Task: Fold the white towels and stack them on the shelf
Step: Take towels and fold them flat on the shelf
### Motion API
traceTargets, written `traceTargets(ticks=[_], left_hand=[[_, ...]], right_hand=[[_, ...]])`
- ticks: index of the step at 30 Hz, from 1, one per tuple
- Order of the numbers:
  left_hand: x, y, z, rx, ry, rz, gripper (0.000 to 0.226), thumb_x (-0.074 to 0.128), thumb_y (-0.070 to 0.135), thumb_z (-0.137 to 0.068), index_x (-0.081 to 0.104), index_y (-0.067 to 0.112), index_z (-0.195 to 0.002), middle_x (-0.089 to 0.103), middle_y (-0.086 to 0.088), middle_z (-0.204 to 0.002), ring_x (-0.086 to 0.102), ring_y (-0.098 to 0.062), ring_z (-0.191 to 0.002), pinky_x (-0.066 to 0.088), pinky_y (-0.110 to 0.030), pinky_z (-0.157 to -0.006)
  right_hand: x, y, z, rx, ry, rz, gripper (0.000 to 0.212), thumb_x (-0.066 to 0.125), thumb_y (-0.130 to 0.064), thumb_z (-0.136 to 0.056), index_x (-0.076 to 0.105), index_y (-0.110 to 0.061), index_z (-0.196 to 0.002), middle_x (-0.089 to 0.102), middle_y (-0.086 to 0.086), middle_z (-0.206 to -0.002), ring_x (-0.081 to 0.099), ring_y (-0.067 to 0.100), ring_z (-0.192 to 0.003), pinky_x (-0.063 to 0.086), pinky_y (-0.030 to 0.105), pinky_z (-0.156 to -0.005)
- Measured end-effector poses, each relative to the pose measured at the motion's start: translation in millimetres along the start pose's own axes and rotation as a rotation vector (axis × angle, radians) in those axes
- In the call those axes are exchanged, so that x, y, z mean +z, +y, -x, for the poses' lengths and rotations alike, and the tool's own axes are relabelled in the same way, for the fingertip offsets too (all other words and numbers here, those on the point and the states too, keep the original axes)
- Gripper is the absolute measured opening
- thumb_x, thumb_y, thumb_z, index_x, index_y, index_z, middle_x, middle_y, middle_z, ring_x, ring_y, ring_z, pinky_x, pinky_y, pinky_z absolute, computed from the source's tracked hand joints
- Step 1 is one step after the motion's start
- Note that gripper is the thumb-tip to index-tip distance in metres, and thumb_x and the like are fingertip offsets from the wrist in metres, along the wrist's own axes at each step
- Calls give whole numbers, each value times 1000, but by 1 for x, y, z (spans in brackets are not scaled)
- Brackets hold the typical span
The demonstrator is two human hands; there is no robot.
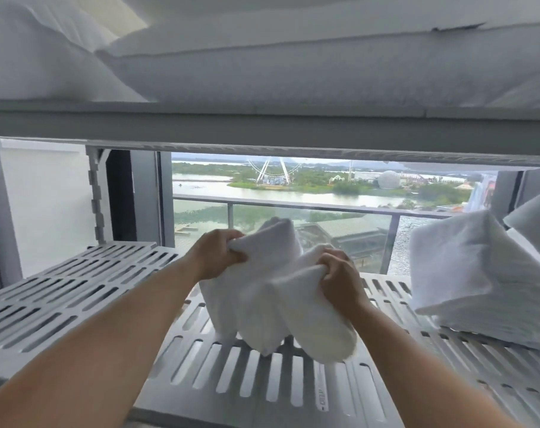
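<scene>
Two bare hands hold one white towel up over a slotted shelf. The left hand [220,253] has its fingers curled tight around an upper edge of the towel [271,291], and the right hand [339,273] pinches a bunched fold of the same cloth a little lower and to the right. The towel hangs between them in loose, uneven folds, its lower end touching or just above the grey slotted shelf [262,384]. It is not yet a neat rectangle.

To the right on the same shelf sits a stack of folded white towels [475,282], well apart from the hands, and tilted in this wide view. Above is an upper shelf [262,125] carrying white pillows [293,63]. Behind the shelving, a window [293,186] shows a balcony rail, water and a ferris wheel.

The step in hand appears to be folding. Next, the towel likely needs its edges squared and laid flat before it joins the stack at right.
</scene>
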State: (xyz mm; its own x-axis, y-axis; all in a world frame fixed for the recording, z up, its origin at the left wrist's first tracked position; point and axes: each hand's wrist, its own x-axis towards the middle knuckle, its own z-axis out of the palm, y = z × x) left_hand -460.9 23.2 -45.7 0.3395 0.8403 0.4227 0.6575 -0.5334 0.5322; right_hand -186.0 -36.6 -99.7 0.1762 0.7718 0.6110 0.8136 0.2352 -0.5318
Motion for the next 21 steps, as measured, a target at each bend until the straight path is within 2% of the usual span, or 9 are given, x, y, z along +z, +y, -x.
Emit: traceTargets(ticks=[2, 4, 7, 8, 10, 13, 15, 18, 21], left_hand=[[-2, -14, 2, -8, 11, -8, 24, 73, 27, -80, 71, 38, -102, 70, 8, -94, 66, -19, -93, 45, -22, -70], [2, -13, 2, -7, -16, -37, 29, 72, 32, -83, 68, 43, -110, 70, 10, -99, 65, -17, -96, 41, -19, -69], [8, -6, 0, -64, -198, 39, 63, 69, 64, -78, 55, 43, -136, 63, 12, -116, 61, -16, -109, 43, -28, -83], [8, -2, -1, -96, -256, 122, 73, 64, 75, -75, 52, 41, -139, 61, 13, -120, 61, -14, -109, 44, -30, -83], [11, 4, -5, -89, -272, 192, 79, 50, 86, -76, 57, 34, -135, 63, 7, -127, 60, -13, -107, 45, -30, -83], [18, 16, -18, 23, -77, 71, 66, 37, 78, -90, 64, 24, -117, 68, -5, -123, 60, -15, -94, 40, -32, -75], [29, 28, -29, 60, 1, 48, 63, 40, 72, -93, 62, 22, -126, 67, -3, -127, 61, -20, -105, 39, -31, -79], [49, 49, -38, 88, -30, 3, 58, 47, 65, -93, 56, 27, -135, 64, 1, -134, 59, -22, -119, 41, -33, -88], [69, 68, -40, 110, -106, -70, 59, 53, 59, -93, 52, 23, -140, 61, -3, -137, 55, -23, -124, 43, -38, -101]], right_hand=[[12, -4, 4, 22, 15, -25, 28, 46, 8, -80, 67, -10, -76, 63, 5, -113, 51, 23, -110, 36, 23, -87], [23, -16, 7, -20, 22, -79, 30, 45, 12, -75, 67, -9, -72, 65, 0, -102, 52, 16, -98, 36, 16, -77], [35, -32, 14, -17, -43, -136, 31, 45, 12, -73, 69, -8, -74, 61, -12, -96, 50, -7, -87, 30, -3, -72], [36, -34, 15, -6, -59, -150, 31, 45, 12, -73, 70, -8, -75, 60, -12, -98, 48, -12, -86, 29, -6, -73], [34, -33, 14, 24, -94, -183, 33, 45, 14, -73, 70, -7, -74, 63, -12, -103, 49, -10, -90, 28, -7, -76], [22, -29, 15, 144, -123, -231, 42, 43, 8, -76, 70, -24, -71, 65, -12, -118, 56, 7, -109, 36, 8, -87], [10, -27, 19, 208, -75, -223, 41, 43, 0, -74, 70, -32, -76, 73, -8, -106, 65, 17, -92, 48, 23, -76], [-6, -23, 26, 181, -15, -91, 33, 49, -13, -76, 69, -35, -89, 75, -4, -98, 66, 17, -67, 54, 31, -68], [-18, -10, 30, 170, -53, -37, 17, 60, -26, -87, 72, -33, -96, 71, -4, -113, 66, 14, -96, 48, 28, -86]])
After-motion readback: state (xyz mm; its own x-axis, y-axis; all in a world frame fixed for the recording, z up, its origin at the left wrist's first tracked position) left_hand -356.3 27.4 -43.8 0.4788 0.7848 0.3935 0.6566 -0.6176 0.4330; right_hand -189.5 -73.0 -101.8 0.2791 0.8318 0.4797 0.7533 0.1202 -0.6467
